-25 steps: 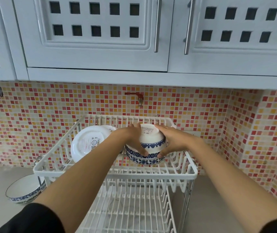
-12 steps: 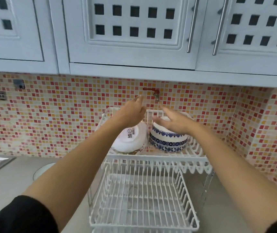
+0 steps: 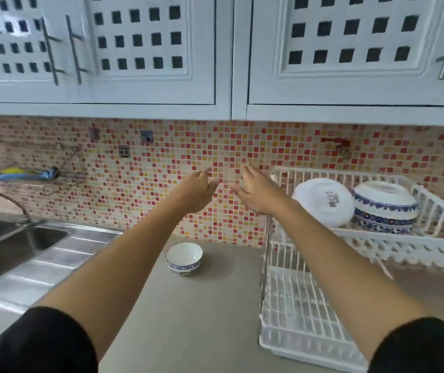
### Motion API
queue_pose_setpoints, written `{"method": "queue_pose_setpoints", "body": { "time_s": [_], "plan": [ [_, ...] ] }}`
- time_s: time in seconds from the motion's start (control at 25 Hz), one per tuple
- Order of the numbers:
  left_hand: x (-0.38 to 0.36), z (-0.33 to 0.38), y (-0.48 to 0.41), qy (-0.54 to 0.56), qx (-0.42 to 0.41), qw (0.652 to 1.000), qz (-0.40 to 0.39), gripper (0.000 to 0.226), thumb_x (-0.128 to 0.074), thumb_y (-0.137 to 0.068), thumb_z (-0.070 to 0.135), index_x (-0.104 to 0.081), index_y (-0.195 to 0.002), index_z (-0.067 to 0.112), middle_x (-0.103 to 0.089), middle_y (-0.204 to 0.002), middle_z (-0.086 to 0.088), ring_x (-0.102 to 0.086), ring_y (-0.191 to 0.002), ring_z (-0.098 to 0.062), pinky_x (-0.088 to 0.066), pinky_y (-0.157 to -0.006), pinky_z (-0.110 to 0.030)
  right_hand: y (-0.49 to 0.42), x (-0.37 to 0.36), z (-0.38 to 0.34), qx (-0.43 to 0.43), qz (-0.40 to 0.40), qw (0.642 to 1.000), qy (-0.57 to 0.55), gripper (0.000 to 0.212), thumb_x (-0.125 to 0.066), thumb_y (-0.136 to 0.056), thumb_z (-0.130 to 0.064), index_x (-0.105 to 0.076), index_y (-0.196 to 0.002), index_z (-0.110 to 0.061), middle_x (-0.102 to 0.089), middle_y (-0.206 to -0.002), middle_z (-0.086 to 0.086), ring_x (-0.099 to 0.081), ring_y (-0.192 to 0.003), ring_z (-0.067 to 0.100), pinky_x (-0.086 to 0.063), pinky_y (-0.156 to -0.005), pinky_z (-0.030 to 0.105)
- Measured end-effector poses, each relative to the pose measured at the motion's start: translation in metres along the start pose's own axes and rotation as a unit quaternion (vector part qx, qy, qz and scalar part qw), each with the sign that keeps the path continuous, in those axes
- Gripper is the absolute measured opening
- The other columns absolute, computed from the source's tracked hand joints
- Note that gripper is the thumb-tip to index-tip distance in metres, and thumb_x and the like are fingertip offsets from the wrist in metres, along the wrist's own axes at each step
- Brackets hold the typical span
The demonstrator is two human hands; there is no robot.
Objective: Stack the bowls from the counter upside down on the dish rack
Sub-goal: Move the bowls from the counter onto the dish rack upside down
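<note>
A small white bowl with a blue pattern (image 3: 184, 258) stands upright on the grey counter (image 3: 202, 305), left of the white two-tier dish rack (image 3: 430, 238). On the rack's upper tier, blue-patterned bowls (image 3: 383, 208) sit stacked upside down, with a white bowl (image 3: 323, 201) tilted against them on the left. My left hand (image 3: 198, 191) and my right hand (image 3: 258, 193) hover empty in the air above the counter bowl, fingers apart, well clear of the rack.
A steel sink (image 3: 13, 243) with its tap (image 3: 3, 200) lies at the left. A wire shelf (image 3: 27, 177) holding a blue brush hangs on the mosaic wall. White cupboards (image 3: 215, 49) hang overhead. The rack's lower tier (image 3: 296, 305) holds nothing visible.
Both hands let go of the stacked bowls and drew back left, off the rack. The view swung left, showing the sink and the bowl on the counter.
</note>
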State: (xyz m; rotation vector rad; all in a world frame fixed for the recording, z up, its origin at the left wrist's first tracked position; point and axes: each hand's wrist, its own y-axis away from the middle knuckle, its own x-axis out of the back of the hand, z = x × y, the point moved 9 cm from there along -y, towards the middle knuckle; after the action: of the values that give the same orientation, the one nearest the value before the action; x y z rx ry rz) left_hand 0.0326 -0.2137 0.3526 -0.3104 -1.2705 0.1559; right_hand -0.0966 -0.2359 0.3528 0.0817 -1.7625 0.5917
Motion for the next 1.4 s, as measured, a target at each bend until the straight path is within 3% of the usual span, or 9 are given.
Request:
{"method": "queue_pose_setpoints", "body": {
  "time_s": [0.12, 0.32, 0.52, 0.8, 0.92, 1.16, 1.4],
  "plan": [
    [-0.029, -0.067, 0.018, -0.044, 0.039, 0.997, -0.05, 0.057, -0.022, -0.102, 0.037, -0.023, -0.148, 0.005, -0.024, -0.157, -0.015, -0.024, -0.145, -0.033, -0.025, -0.116, -0.044, -0.009, -0.053, -0.044, -0.002, -0.012, 1.0, 0.018, 0.068, -0.024, -0.098, -0.049, -0.007, -0.151, -0.009, -0.002, -0.161, 0.009, -0.005, -0.148, 0.026, -0.012, -0.119, 0.043],
    [-0.092, -0.16, 0.043, 0.007, 0.139, 0.987, -0.079, 0.054, -0.031, -0.1, 0.035, -0.03, -0.143, 0.002, -0.041, -0.146, -0.021, -0.04, -0.134, -0.035, -0.033, -0.109, -0.044, -0.017, -0.154, -0.066, -0.043, -0.046, 0.998, -0.011, 0.067, -0.027, -0.097, -0.048, -0.016, -0.148, -0.006, -0.018, -0.158, 0.015, -0.02, -0.144, 0.031, -0.02, -0.118, 0.045],
    [-0.159, -0.225, 0.037, 0.0, 0.199, 0.972, -0.128, 0.057, -0.031, -0.1, 0.039, -0.03, -0.143, 0.002, -0.038, -0.149, -0.019, -0.04, -0.135, -0.035, -0.035, -0.109, -0.044, -0.043, -0.246, -0.038, -0.117, -0.081, 0.988, -0.059, 0.063, -0.035, -0.095, -0.047, -0.026, -0.145, -0.01, -0.032, -0.151, 0.013, -0.036, -0.136, 0.03, -0.034, -0.109, 0.043],
    [-0.24, -0.294, -0.029, 0.021, 0.251, 0.953, -0.166, 0.06, -0.032, -0.099, 0.042, -0.03, -0.142, 0.001, -0.04, -0.147, -0.02, -0.042, -0.133, -0.036, -0.037, -0.107, -0.044, -0.107, -0.35, 0.011, -0.219, -0.145, 0.958, -0.117, 0.071, -0.037, -0.094, -0.05, -0.018, -0.148, -0.008, -0.026, -0.154, 0.013, -0.031, -0.138, 0.03, -0.036, -0.106, 0.042],
    [-0.278, -0.312, -0.052, 0.068, 0.282, 0.942, -0.168, 0.062, -0.034, -0.099, 0.041, -0.027, -0.144, -0.001, -0.037, -0.149, -0.021, -0.038, -0.135, -0.037, -0.033, -0.109, -0.042, -0.122, -0.396, 0.024, -0.241, -0.175, 0.944, -0.141, 0.073, -0.037, -0.094, -0.05, -0.015, -0.149, -0.007, -0.023, -0.155, 0.013, -0.029, -0.139, 0.03, -0.034, -0.107, 0.042],
    [-0.346, -0.318, -0.073, 0.15, 0.336, 0.909, -0.196, 0.071, -0.035, -0.099, 0.038, -0.003, -0.151, 0.001, -0.025, -0.155, -0.02, -0.031, -0.14, -0.036, -0.027, -0.113, -0.04, -0.137, -0.465, 0.036, -0.286, -0.217, 0.914, -0.187, 0.072, -0.037, -0.095, -0.046, -0.013, -0.148, -0.002, -0.028, -0.152, 0.016, -0.035, -0.137, 0.031, -0.034, -0.106, 0.037],
    [-0.362, -0.312, -0.075, 0.16, 0.371, 0.894, -0.192, 0.074, -0.046, -0.094, 0.009, 0.002, -0.151, 0.003, -0.026, -0.149, -0.02, -0.042, -0.13, -0.04, -0.035, -0.105, -0.039, -0.135, -0.505, 0.038, -0.305, -0.283, 0.866, -0.277, 0.036, -0.037, -0.096, -0.02, -0.045, -0.123, 0.003, -0.055, -0.127, 0.022, -0.054, -0.115, 0.036, -0.044, -0.09, 0.033]
  ]
}}
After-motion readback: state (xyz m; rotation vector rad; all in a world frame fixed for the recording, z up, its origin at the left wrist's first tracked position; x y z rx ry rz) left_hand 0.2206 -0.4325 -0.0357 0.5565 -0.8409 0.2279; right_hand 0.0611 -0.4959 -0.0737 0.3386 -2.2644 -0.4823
